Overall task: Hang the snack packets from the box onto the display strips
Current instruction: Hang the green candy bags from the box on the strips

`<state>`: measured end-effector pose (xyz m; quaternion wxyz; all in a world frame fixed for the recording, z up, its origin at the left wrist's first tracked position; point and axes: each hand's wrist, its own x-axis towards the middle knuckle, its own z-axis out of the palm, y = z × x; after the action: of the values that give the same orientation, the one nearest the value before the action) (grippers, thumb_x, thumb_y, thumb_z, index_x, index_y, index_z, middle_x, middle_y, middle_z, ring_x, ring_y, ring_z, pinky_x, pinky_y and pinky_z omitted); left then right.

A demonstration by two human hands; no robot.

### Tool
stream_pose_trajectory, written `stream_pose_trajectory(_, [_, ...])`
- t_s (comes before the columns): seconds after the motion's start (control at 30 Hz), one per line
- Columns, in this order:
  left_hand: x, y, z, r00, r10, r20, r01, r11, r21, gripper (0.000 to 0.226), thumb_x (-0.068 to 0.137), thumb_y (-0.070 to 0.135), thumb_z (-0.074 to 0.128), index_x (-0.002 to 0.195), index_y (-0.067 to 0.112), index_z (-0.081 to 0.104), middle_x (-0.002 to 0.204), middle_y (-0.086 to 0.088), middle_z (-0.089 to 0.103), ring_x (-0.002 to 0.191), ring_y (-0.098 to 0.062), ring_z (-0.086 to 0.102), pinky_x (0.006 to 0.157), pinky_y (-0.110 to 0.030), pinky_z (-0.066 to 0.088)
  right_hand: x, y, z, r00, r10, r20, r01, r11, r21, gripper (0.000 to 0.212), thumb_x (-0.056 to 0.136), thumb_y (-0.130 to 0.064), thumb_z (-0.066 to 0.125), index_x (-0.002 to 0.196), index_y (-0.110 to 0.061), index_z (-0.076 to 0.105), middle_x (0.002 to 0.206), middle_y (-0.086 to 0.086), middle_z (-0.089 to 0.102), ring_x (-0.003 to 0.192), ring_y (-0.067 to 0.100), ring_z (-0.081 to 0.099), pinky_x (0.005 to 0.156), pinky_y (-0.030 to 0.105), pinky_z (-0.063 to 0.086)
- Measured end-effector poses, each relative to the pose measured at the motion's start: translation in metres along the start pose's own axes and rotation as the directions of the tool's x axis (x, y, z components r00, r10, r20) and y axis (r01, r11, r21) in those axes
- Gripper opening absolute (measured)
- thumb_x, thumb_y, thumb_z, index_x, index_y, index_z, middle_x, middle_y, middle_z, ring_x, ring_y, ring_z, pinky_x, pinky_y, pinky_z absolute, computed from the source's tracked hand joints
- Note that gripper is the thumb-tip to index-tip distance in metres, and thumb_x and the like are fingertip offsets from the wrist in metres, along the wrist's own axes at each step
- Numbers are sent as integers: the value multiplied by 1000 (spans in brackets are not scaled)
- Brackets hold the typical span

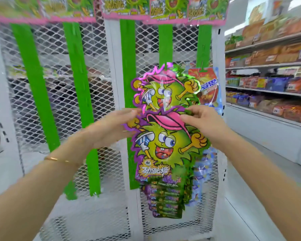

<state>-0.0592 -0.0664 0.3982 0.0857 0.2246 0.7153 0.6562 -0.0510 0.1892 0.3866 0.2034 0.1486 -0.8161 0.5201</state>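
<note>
Two forearms reach forward. The right hand [203,126] pinches the top of a green cartoon snack packet [163,146]. The left hand [111,127], fingers nearly straight, supports the packet's upper left edge. Just above, a matching packet [162,91] hangs from a green display strip [165,42] on a white mesh rack [59,75].

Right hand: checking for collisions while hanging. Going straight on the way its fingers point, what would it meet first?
The right hand pinches the held packet and points leftward across its pink cap; beyond that, probably the left hand, though depth is unclear.
</note>
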Motion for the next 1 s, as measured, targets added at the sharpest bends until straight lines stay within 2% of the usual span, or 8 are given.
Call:
stream_pose_trajectory(0.13, [61, 75, -4, 968, 213, -131, -194, 971, 140, 57, 84, 33, 65, 130, 6, 46, 117, -4, 63, 113, -20, 59, 92, -35, 50, 44, -42, -27, 976, -212, -45, 195, 950, -244, 20, 85, -18, 65, 89, 2, 65, 88, 25, 64, 75, 21, 52, 76, 38, 43])
stream_pose_trajectory(0.23, [108, 111, 2, 917, 334, -215, -281, 928, 243, 38, 94, 15, 52, 128, 1, 44, 113, -11, 56, 109, -21, 56, 96, -36, 47, 77, -69, -40, 949, -312, -42, 264, 863, -431, 22, 85, -20, 65, 83, 2, 64, 82, 23, 58, 77, 25, 50, 69, 38, 36])
stream_pose_trajectory(0.33, [143, 130, 14, 912, 343, -225, -257, 905, 339, 17, 95, 12, 48, 107, 1, 53, 93, -14, 51, 83, -20, 55, 63, -22, 53, 108, -79, -47, 936, -348, -43, 273, 800, -534, 18, 86, -18, 62, 94, -2, 66, 82, 9, 52, 81, 20, 47, 62, 28, 23])
stream_pose_trajectory(0.47, [173, 139, 23, 909, 328, -257, -236, 914, 331, 13, 98, 11, 42, 92, 2, 48, 62, -4, 26, 34, -3, 31, 33, -10, 25, 141, -83, -48, 926, -373, -52, 271, 755, -597, 27, 86, -22, 59, 109, -6, 64, 101, 11, 60, 97, 24, 53, 72, 28, 34])
stream_pose_trajectory(0.6, [183, 150, 18, 893, 311, -326, -193, 918, 345, 19, 97, 27, 46, 93, 10, 52, 68, -8, 46, 45, -9, 48, 39, -13, 34, 167, -90, -46, 898, -430, -95, 272, 710, -650, 32, 85, -35, 61, 109, -15, 64, 114, 8, 61, 107, 25, 54, 82, 34, 41])
stream_pose_trajectory(0.7, [183, 163, 12, 921, 257, -293, -144, 923, 358, 46, 98, 37, 38, 127, 2, 46, 122, -21, 55, 96, -27, 59, 79, -28, 47, 175, -100, -42, 871, -472, -138, 271, 695, -666, 32, 87, -38, 58, 114, -19, 63, 116, 3, 63, 108, 24, 55, 80, 32, 43])
stream_pose_trajectory(0.83, [180, 176, 6, 943, 206, -260, -104, 928, 359, 40, 97, 48, 35, 117, 17, 48, 103, -11, 52, 92, -20, 49, 75, -28, 37, 188, -110, -34, 835, -525, -163, 233, 607, -760, 30, 90, -41, 52, 111, -21, 62, 108, 2, 64, 104, 25, 57, 69, 28, 35])
stream_pose_trajectory(1.0, [188, 172, 0, 942, 226, -248, -133, 930, 342, 39, 96, 47, 35, 108, 13, 52, 106, -9, 58, 94, -22, 54, 93, -36, 40, 193, -108, -28, 803, -565, -191, 202, 559, -804, 27, 91, -39, 52, 107, -18, 58, 106, 3, 63, 102, 27, 56, 67, 30, 33])
